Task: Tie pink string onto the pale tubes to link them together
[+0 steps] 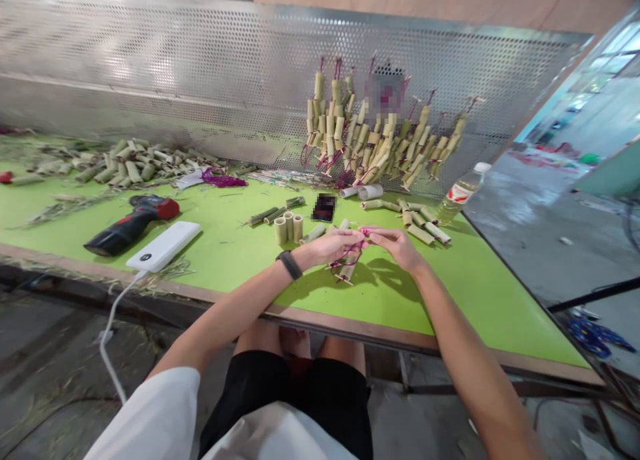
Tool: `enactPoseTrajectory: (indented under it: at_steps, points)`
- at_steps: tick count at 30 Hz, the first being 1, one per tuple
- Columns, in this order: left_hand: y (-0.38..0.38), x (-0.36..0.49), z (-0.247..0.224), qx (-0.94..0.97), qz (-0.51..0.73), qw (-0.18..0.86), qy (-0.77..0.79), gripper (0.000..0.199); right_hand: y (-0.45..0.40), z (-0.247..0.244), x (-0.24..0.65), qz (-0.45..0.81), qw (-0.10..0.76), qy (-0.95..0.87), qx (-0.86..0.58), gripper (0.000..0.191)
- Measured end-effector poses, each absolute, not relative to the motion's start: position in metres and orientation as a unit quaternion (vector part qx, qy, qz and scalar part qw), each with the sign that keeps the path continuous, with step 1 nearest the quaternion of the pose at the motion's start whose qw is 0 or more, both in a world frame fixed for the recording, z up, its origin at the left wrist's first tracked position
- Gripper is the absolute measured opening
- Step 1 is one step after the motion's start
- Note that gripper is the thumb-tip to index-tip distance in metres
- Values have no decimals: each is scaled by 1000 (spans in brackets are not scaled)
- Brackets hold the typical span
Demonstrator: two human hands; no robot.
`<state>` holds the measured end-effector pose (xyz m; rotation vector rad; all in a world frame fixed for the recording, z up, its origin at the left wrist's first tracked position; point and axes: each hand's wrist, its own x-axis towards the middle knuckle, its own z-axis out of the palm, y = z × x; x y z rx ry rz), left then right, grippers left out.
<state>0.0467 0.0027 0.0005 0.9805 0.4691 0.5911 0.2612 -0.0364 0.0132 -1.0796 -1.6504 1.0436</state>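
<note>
Left hand [336,245] and right hand [394,243] pinch cord [356,252] between them, seemingly to steady it, tubes [349,268] just below

- White sleeve [160,407], short and loose, its plain hem ending above the left elbow.
- Pale shirt front [280,437], greyish white, creased in soft folds.
- Black shorts [255,387], plain, with legs ending above the knee.
- Dark wristband [289,265], slim and smooth, worn around the left wrist; any marking is too small to read.
- Left hand [333,247] and right hand [400,248], both ungloved.
- Both forearms [235,320], uncovered.
</note>
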Motion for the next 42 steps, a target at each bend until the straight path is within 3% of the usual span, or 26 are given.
enactPoseTrajectory:
  at_steps: [9, 20, 30, 42]
  points:
    - [4, 50, -3, 510, 304, 759, 266, 32, -34, 8, 251, 388, 457, -640, -481, 40]
    - [4, 49, -5, 518, 293, 763, 252, 38, -30, 3, 253, 372, 480, -625, -489, 37]
    - [12, 50, -15, 519, 304, 760, 246, 34, -24, -10, 264, 450, 424, -638, -459, 43]
    - [15, 50, -18, 545, 302, 738, 259, 30, -31, 2, 255, 394, 451, -646, -473, 36]
